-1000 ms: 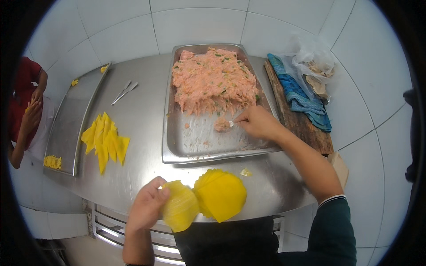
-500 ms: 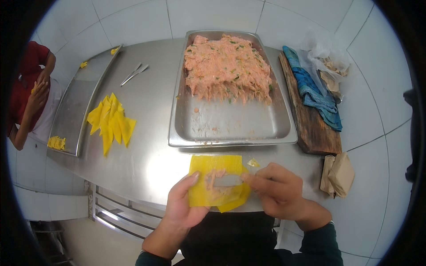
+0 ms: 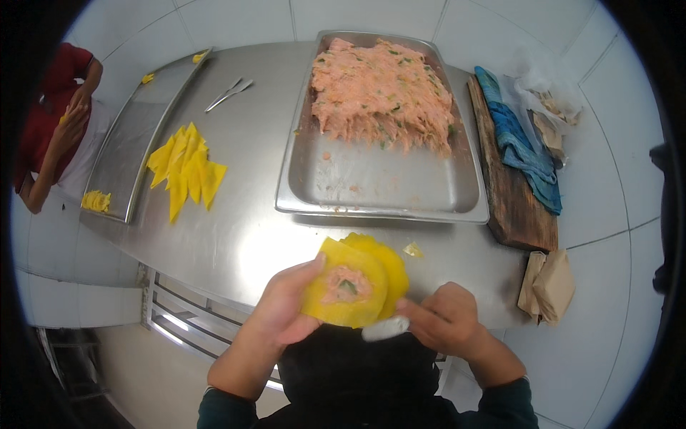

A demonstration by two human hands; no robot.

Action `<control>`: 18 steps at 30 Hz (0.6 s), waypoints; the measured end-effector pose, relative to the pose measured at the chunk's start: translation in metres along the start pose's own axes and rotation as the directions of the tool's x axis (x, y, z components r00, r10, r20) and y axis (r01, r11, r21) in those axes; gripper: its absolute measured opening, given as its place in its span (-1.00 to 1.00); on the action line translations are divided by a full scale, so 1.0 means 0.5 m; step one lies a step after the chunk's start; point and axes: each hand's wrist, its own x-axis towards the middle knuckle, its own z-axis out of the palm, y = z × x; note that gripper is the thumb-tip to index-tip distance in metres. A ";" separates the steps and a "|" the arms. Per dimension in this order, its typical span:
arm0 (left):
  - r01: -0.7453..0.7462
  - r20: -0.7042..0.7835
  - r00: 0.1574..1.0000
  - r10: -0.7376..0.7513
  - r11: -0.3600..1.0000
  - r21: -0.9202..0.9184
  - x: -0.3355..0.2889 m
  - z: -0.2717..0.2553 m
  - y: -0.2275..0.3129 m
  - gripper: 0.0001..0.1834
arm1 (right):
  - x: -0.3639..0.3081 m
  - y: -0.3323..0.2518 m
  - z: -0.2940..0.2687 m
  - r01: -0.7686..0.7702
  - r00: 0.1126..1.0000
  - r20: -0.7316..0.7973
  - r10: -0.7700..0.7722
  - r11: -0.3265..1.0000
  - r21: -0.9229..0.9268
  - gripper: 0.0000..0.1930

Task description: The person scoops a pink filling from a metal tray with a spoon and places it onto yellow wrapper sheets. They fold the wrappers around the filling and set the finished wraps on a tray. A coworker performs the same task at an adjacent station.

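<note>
My left hand (image 3: 286, 300) pinches the left side of a yellow dough wrapper (image 3: 325, 309), thumb on top. A dab of pink minced filling (image 3: 355, 277) with a green piece lies at the wrapper's middle. More yellow wrappers (image 3: 394, 275) show behind it to the right; whether my left hand holds them too, I cannot tell. My right hand (image 3: 450, 318) is closed around a small metal spreader (image 3: 386, 329), its blade smeared and low beside the wrapper's lower right edge. Beyond my hands, a deep steel pan (image 3: 386, 208) carries a mound of the same pink filling (image 3: 386, 93).
Folded yellow pieces (image 3: 187, 168) lie left on the steel table (image 3: 243, 143), below two metal utensils (image 3: 229, 94). A shallow tray (image 3: 136, 136) stands farther left, near another person's hands (image 3: 71, 121). Right are a wooden board (image 3: 511, 200), blue cloth (image 3: 518, 150) and brown packets (image 3: 547, 286).
The spreader has left the wrapper's middle and dropped to its lower right. The filling now sits in a compact dab, and the held wrapper has tilted. The view has shifted slightly.
</note>
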 end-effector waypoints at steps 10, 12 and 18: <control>0.169 0.005 0.976 -0.216 0.776 0.608 -0.004 0.038 -0.035 -0.46 | 0.025 -0.004 0.011 -0.147 0.988 0.017 0.153 0.906 0.396 -0.65; 0.068 0.251 0.943 -0.217 0.866 0.495 -0.006 0.037 -0.041 -0.43 | 0.030 -0.016 0.004 -0.270 0.957 0.010 0.291 0.876 0.400 -0.69; -0.200 0.508 0.845 -0.169 0.780 0.592 -0.001 0.043 -0.047 -0.40 | 0.046 -0.030 -0.003 -0.559 0.806 0.123 0.579 0.677 0.479 -0.68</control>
